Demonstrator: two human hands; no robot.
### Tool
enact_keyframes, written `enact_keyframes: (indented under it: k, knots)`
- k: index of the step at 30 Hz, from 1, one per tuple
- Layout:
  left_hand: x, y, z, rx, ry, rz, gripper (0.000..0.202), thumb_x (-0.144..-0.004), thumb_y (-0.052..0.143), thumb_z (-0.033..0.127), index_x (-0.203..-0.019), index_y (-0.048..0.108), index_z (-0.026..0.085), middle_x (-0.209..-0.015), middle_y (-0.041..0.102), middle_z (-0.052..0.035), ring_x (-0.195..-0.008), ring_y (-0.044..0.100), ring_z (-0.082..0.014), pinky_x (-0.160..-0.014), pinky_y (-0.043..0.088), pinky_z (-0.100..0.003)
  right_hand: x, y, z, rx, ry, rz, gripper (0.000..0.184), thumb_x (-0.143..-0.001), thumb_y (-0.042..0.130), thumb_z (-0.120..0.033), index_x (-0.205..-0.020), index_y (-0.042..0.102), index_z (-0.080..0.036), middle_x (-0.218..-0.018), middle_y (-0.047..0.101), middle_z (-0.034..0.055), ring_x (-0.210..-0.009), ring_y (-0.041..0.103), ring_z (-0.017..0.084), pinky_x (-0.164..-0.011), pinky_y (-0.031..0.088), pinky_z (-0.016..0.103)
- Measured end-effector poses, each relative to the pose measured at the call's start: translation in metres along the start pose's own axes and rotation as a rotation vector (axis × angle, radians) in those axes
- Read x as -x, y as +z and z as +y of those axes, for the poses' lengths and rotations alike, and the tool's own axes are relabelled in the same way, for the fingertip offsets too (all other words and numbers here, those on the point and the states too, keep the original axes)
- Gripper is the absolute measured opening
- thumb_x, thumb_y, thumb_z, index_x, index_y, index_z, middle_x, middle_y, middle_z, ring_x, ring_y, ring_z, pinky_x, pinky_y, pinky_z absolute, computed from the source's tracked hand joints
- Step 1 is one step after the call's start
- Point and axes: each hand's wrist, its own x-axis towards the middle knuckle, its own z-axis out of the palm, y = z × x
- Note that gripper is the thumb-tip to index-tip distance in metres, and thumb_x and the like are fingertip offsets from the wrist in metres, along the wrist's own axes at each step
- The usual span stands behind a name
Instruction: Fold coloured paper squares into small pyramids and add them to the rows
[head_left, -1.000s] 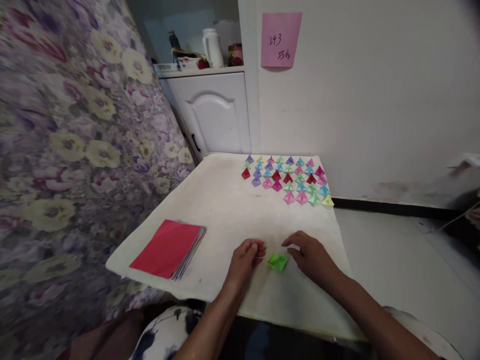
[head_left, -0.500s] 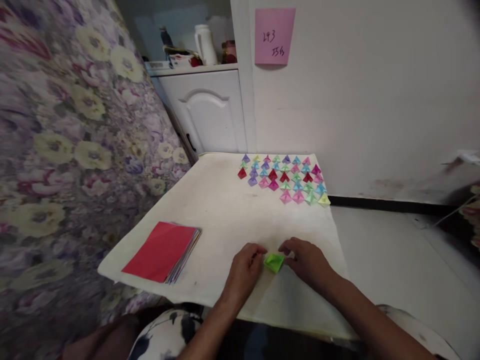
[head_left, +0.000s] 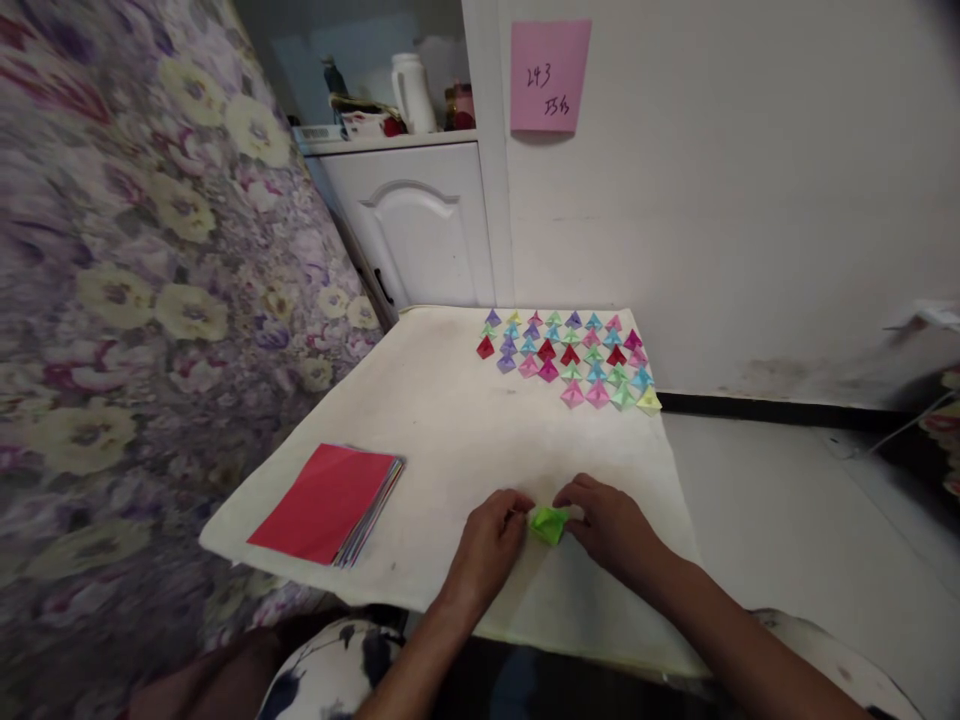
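A small bright green folded paper piece point(head_left: 549, 525) is between my hands near the front of the table. My right hand point(head_left: 606, 518) pinches its right corner between thumb and fingers. At the left corner, my left hand point(head_left: 491, 535) has its thumb and forefinger curled closed against the paper's edge; the exact contact is partly hidden. Several folded paper pieces of the same pointed shape, in pink, blue, purple, red, green and yellow, stand in rows at the far right, among them a yellow one point(head_left: 649, 401).
A stack of coloured paper sheets with a red sheet point(head_left: 326, 503) on top lies at the left of the cream-covered table point(head_left: 420, 400). A floral curtain point(head_left: 150, 330) hangs along the left. Behind are a white cabinet point(head_left: 412, 220) and a wall with a pink note point(head_left: 550, 75).
My right hand has moved slightly left and closed on the green paper's right corner. My left fingers stay by its left corner. The view has shifted slightly.
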Motion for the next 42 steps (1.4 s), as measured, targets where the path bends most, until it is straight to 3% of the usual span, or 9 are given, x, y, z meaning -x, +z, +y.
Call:
enact_keyframes:
  k: [7,16,30,35,38,42]
  knots:
    - [0.002,-0.004,-0.002,-0.143,-0.021,-0.005,0.025,-0.08,0.038,0.015,-0.089,0.061,0.02,-0.086,0.066,-0.0027,-0.081,0.058,-0.0162,-0.072,0.041,-0.025,-0.001,-0.002,-0.011,0.06,-0.084,0.098,0.013,-0.073,0.059,-0.015,-0.083,0.063,-0.023,-0.088,0.053,0.0017,-0.088,0.047,0.017,-0.071,0.035,0.025]
    - [0.005,-0.003,-0.001,-0.34,-0.039,-0.029,0.025,-0.083,0.037,0.016,-0.092,0.061,0.021,-0.092,0.066,-0.0042,-0.083,0.059,-0.0174,-0.071,0.039,-0.026,-0.009,0.012,-0.022,0.323,-0.155,0.062,0.011,-0.078,0.057,-0.015,-0.069,0.063,-0.019,-0.084,0.053,0.0041,-0.083,0.042,0.019,-0.07,0.027,0.032]
    - [0.007,-0.006,0.0,-0.408,-0.074,-0.048,0.025,-0.084,0.037,0.018,-0.096,0.06,0.021,-0.095,0.066,-0.0049,-0.085,0.059,-0.0192,-0.071,0.039,-0.027,-0.012,0.015,-0.027,0.388,-0.179,0.023,0.016,-0.082,0.055,-0.017,-0.07,0.065,-0.019,-0.084,0.051,0.0056,-0.084,0.04,0.02,-0.071,0.023,0.033]
    - [0.007,-0.007,0.001,-0.36,-0.04,-0.048,0.025,-0.082,0.038,0.015,-0.094,0.059,0.02,-0.092,0.065,-0.0048,-0.085,0.058,-0.0191,-0.074,0.04,-0.028,-0.012,0.018,-0.025,0.378,-0.185,0.042,0.016,-0.081,0.055,-0.016,-0.068,0.063,-0.018,-0.083,0.052,0.0058,-0.083,0.04,0.02,-0.07,0.024,0.033]
    - [0.008,-0.008,0.005,-0.271,0.046,-0.035,0.027,-0.082,0.037,0.012,-0.096,0.059,0.02,-0.093,0.062,-0.0045,-0.086,0.057,-0.0172,-0.076,0.04,-0.027,-0.012,0.02,-0.025,0.381,-0.186,0.044,0.015,-0.082,0.055,-0.016,-0.07,0.064,-0.018,-0.084,0.052,0.0063,-0.083,0.04,0.02,-0.069,0.024,0.033]
    - [0.011,-0.008,0.011,-0.277,0.121,-0.099,0.03,-0.08,0.036,0.009,-0.092,0.059,0.023,-0.093,0.056,-0.0032,-0.082,0.055,-0.0151,-0.071,0.04,-0.024,-0.013,0.019,-0.026,0.362,-0.181,0.038,0.016,-0.083,0.054,-0.019,-0.07,0.065,-0.019,-0.083,0.053,0.0064,-0.083,0.04,0.02,-0.069,0.024,0.034]
